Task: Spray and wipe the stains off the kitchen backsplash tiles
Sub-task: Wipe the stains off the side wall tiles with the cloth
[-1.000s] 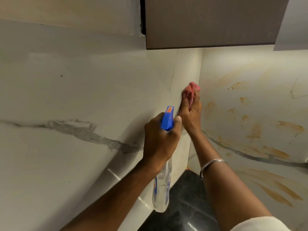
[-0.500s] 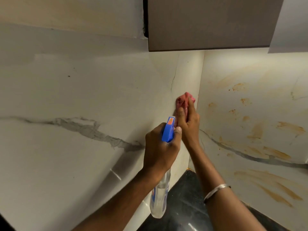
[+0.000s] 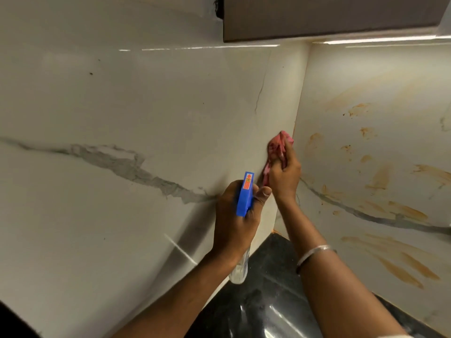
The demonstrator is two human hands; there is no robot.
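Note:
My left hand (image 3: 235,215) grips a clear spray bottle (image 3: 240,269) by its neck, its blue trigger head (image 3: 246,195) pointing at the left backsplash tile (image 3: 122,118). Just right of it, my right hand (image 3: 284,174) holds a crumpled pink cloth (image 3: 278,145) and presses it against the left tile beside the inner corner. The right backsplash tile (image 3: 378,93) carries several orange-brown stains (image 3: 380,176) and streaks. The left tile shows only small dark specks and a grey vein.
A dark upper cabinet (image 3: 329,15) hangs above the corner. The glossy black countertop (image 3: 268,301) lies below my forearms. A silver bangle (image 3: 314,252) sits on my right wrist.
My right hand slid the pink cloth down the left tile, then back up slightly along the corner. The view shifted upward and closer. My left hand kept holding the bottle.

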